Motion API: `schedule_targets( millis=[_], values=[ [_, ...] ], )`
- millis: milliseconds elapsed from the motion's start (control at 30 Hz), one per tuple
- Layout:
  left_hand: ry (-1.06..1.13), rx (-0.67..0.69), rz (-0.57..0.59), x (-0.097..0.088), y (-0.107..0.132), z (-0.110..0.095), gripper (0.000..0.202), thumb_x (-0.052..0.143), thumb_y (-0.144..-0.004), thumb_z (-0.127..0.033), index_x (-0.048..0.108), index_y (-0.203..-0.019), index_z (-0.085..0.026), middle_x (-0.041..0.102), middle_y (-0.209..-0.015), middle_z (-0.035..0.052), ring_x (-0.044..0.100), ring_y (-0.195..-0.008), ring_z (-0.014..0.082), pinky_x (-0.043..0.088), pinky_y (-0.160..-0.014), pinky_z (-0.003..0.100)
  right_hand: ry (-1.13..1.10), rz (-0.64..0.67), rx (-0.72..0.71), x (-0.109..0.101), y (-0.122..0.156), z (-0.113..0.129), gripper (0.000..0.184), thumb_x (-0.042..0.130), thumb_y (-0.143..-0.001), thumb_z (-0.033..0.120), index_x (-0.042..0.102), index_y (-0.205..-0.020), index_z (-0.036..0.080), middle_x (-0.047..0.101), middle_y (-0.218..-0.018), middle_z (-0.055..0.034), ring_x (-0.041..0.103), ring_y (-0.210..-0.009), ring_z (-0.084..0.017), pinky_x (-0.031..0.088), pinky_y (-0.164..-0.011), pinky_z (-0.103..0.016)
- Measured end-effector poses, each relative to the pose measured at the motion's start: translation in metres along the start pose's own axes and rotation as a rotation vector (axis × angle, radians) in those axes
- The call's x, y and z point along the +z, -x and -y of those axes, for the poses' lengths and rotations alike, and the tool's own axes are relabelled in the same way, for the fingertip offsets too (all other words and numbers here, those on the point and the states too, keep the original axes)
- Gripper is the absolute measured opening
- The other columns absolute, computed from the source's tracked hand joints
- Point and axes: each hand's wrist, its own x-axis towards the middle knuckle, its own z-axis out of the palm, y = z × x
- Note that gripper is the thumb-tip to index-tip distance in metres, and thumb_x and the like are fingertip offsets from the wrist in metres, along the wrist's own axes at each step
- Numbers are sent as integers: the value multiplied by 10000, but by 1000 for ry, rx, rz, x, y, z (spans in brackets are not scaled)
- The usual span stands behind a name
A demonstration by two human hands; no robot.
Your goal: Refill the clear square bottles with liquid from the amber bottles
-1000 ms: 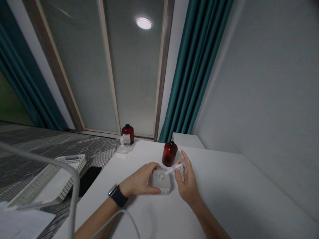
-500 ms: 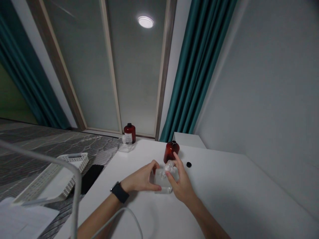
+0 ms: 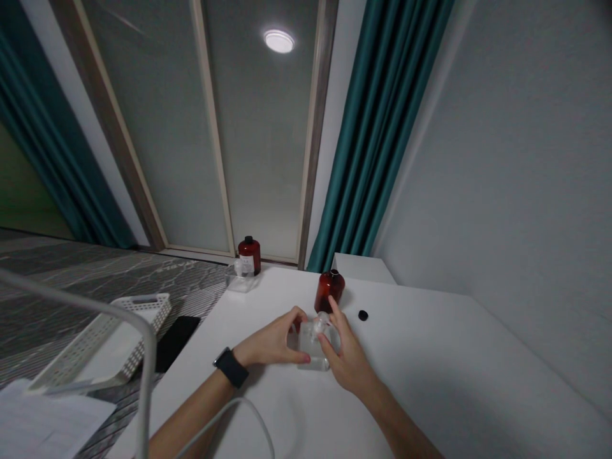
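A clear, square bottle (image 3: 313, 364) stands on the white table in front of me, a little clear liquid seeming to show near its base. My left hand (image 3: 282, 341) grips it from the left, thumb at the front and fingers behind. On its top is a clear, rounded stopper (image 3: 321, 320), which my right hand (image 3: 348, 354) holds between thumb and fingers. Just behind the bottle stands a red-brown bottle (image 3: 329, 290) with its neck uncapped. A small black cap (image 3: 363, 315) lies to the right of it.
At the table's back left are a second red-brown bottle (image 3: 249, 250) with a black cap and another clear square bottle (image 3: 240, 280). Left of the table are a white basket (image 3: 62, 360), a black flat object (image 3: 176, 343) and papers (image 3: 52, 424). A grey tube (image 3: 148, 370) crosses the left foreground.
My right fingers and the stopper have shifted slightly left and down over the clear bottle. My left hand has stayed nearly in place.
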Motion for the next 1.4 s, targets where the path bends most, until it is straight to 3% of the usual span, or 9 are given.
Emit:
schedule_targets(
  millis=[167, 433, 633, 933, 1167, 1400],
  values=[
    [5, 3, 7, 0, 0, 0, 546, 811, -685, -315, 489, -1110, -195, 563, -1043, 28, 531, -931, 205, 456, -835, 329, -1, 26, 19, 2, 1, -2, 709, 523, -951, 300, 197, -1579, 252, 522, -1386, -147, 571, -1256, -261, 438, -1084, -481],
    [11, 5, 15, -1, -1, -2, 550, 818, -689, -364, 498, -1102, -192, 567, -1040, 30, 530, -925, 210, 448, -820, 331, -9, 22, 80, 2, 1, 0, 752, 547, -903, 304, 213, -1573, 223, 595, -1184, -102, 583, -1137, -253, 430, -1067, -473],
    [-5, 12, 13, -2, 0, 0, 564, 815, -694, -386, 496, -1115, -190, 570, -1063, 38, 532, -934, 212, 448, -838, 337, -41, 31, 78, 2, 0, -2, 744, 564, -895, 283, 244, -1564, 246, 604, -1181, -84, 588, -1115, -243, 431, -1059, -450],
    [31, -1, 21, -2, -1, -1, 554, 825, -681, -287, 487, -1111, -198, 560, -1061, 25, 516, -926, 196, 435, -830, 319, -138, 84, 60, -1, -3, -7, 731, 584, -901, 258, 265, -1559, 246, 612, -1188, -90, 590, -1146, -231, 441, -1045, -414],
    [3, 10, 14, -1, -1, 4, 569, 833, -686, -325, 484, -1118, -199, 562, -1057, 31, 519, -910, 196, 444, -810, 319, -77, 2, 50, 5, -1, -6, 679, 590, -867, 257, 369, -1508, 262, 592, -1201, -80, 582, -1134, -231, 423, -1074, -434],
    [-5, 23, 3, 0, -2, 6, 567, 831, -683, -351, 491, -1110, -197, 570, -1040, 30, 528, -905, 197, 452, -804, 318, -57, -19, 70, 7, -3, -3, 706, 616, -822, 233, 374, -1485, 242, 588, -1104, -59, 592, -1063, -225, 452, -1034, -428]
  ],
)
